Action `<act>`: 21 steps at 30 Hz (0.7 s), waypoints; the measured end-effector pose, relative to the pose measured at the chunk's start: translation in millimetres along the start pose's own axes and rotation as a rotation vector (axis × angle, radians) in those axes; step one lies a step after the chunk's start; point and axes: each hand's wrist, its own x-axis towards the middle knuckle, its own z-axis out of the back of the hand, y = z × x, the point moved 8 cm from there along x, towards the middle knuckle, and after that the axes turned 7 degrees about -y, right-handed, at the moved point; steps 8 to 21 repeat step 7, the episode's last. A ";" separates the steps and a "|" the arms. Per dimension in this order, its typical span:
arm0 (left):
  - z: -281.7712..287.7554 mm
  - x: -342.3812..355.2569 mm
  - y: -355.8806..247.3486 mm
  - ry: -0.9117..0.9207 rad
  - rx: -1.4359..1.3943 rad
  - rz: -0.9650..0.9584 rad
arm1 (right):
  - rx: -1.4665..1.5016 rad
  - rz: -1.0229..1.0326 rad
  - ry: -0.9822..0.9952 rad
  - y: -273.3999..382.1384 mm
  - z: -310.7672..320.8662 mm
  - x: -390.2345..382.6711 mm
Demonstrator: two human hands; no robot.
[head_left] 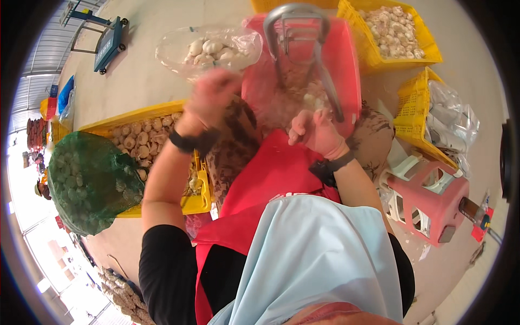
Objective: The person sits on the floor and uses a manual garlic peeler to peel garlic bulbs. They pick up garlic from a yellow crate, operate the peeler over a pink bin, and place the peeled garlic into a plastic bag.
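Note:
My left hand (216,89), smeared by motion, is just below a clear plastic bag (244,46) of peeled-looking white garlic bulbs (210,51). Whether its fingers hold anything does not show. My right hand (320,132) is over the near edge of a pink tub (341,59), its fingers curled; what they hold, if anything, I cannot make out. Inside the tub lie pale garlic pieces and skins (314,97). A grey metal frame with a bent tube handle (297,10) stands over the tub, partly blurred.
Left of me is a yellow crate of garlic bulbs (143,135) with a green mesh sack (89,184) on it. Right are another garlic-filled yellow crate (392,32), a yellow crate (409,105) with plastic bags, and a pink stool (428,200). A blue platform scale (110,46) stands far left.

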 end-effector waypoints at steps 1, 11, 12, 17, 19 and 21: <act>-18.5 -11.0 -32.1 0.047 -0.081 -0.049 | -0.044 0.007 0.036 -1.2 2.4 -2.3; -91.9 -51.8 -88.2 0.156 -0.263 -0.007 | -0.127 -0.069 0.064 -10.7 -1.6 -14.7; -91.9 -51.8 -88.2 0.156 -0.263 -0.007 | -0.127 -0.069 0.064 -10.7 -1.6 -14.7; -91.9 -51.8 -88.2 0.156 -0.263 -0.007 | -0.127 -0.069 0.064 -10.7 -1.6 -14.7; -91.9 -51.8 -88.2 0.156 -0.263 -0.007 | -0.127 -0.069 0.064 -10.7 -1.6 -14.7; -91.9 -51.8 -88.2 0.156 -0.263 -0.007 | -0.127 -0.069 0.064 -10.7 -1.6 -14.7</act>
